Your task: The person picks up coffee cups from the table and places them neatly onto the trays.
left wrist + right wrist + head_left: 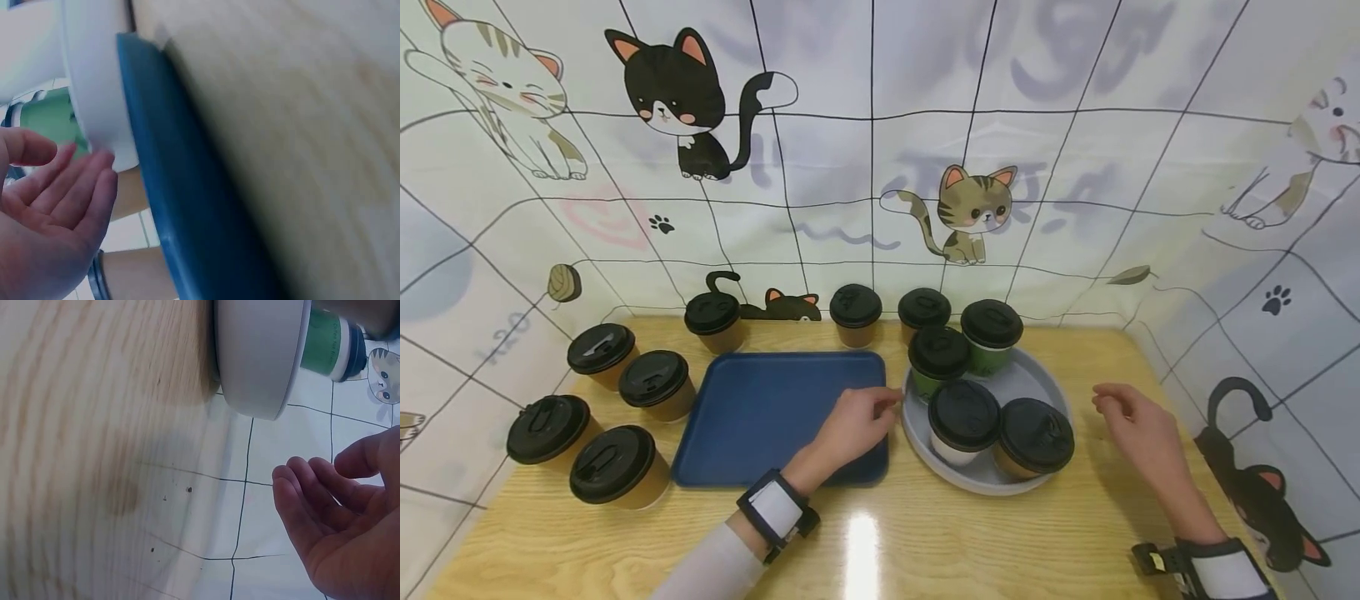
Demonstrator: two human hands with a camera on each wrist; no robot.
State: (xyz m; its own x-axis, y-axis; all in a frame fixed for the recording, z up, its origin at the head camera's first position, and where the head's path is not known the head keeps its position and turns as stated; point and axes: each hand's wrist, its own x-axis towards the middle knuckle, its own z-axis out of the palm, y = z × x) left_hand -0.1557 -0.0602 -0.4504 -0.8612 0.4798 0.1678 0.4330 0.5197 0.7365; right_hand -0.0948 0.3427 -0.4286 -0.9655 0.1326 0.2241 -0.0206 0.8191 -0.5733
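A round grey plate (951, 473) holds several lidded paper cups: a white cup (964, 421), a brown cup (1035, 437) and two green cups, one in front (938, 360) and one behind (992, 335). My left hand (853, 427) is at the plate's left rim, above the right side of a blue tray (775, 417); its fingers are loosely bent with nothing between them. In the left wrist view the fingertips lie close to the plate's side; contact is unclear. My right hand (1138, 421) hovers right of the plate, apart from it, fingers loosely curled and holding nothing.
Several brown cups with black lids stand left of the tray, among them a front one (621, 468). Behind stand more, including a back-left cup (715, 321) and a back-middle cup (855, 315). A cat-print cloth (850, 167) borders the wooden table (985, 542).
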